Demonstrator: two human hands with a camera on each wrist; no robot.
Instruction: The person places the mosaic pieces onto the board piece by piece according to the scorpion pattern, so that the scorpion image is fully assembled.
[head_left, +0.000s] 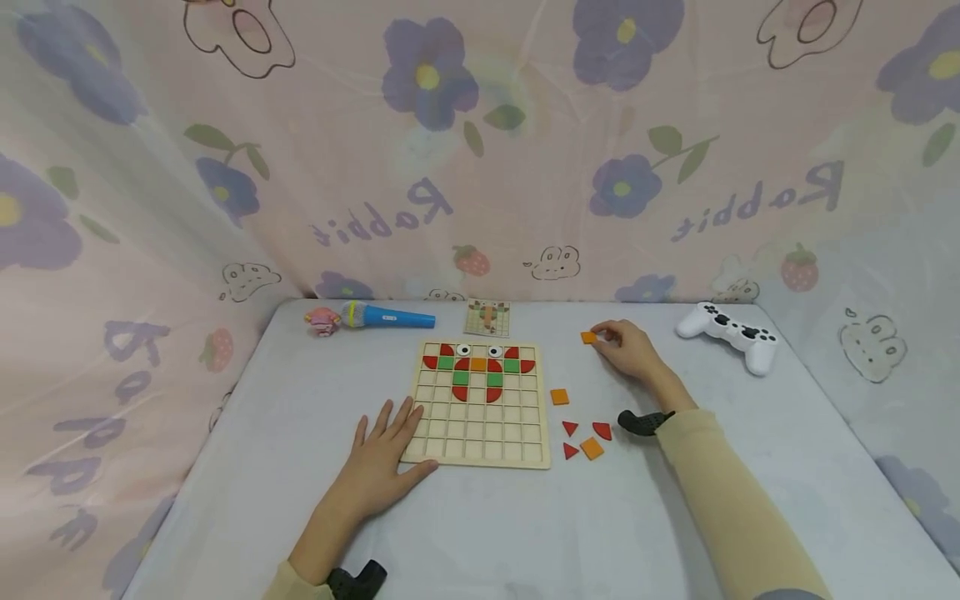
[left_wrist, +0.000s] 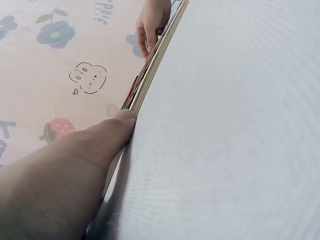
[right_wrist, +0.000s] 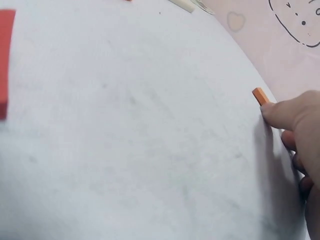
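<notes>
A wooden grid board (head_left: pixel 480 433) lies on the white table, its upper rows partly filled with red quarter-circle, green square and orange square tiles plus two eye tiles. My left hand (head_left: pixel 381 467) rests with fingers spread on the board's lower left corner; its thumb (left_wrist: pixel 125 115) lies at the board's edge in the left wrist view. Between thumb and fingers my right hand (head_left: pixel 628 350) pinches an orange square tile (head_left: pixel 588 337), to the right of the board. The right wrist view shows that orange tile (right_wrist: pixel 259 95) at the thumb tip, close over the table.
Right of the board lie orange squares (head_left: pixel 559 397), red triangles (head_left: pixel 570 451) and a red quarter-circle (head_left: pixel 602 431). A pattern card (head_left: pixel 487 317) is behind the board. A blue microphone (head_left: pixel 390 317) and pink figurine (head_left: pixel 322 321) sit back left, a white game controller (head_left: pixel 727 335) back right.
</notes>
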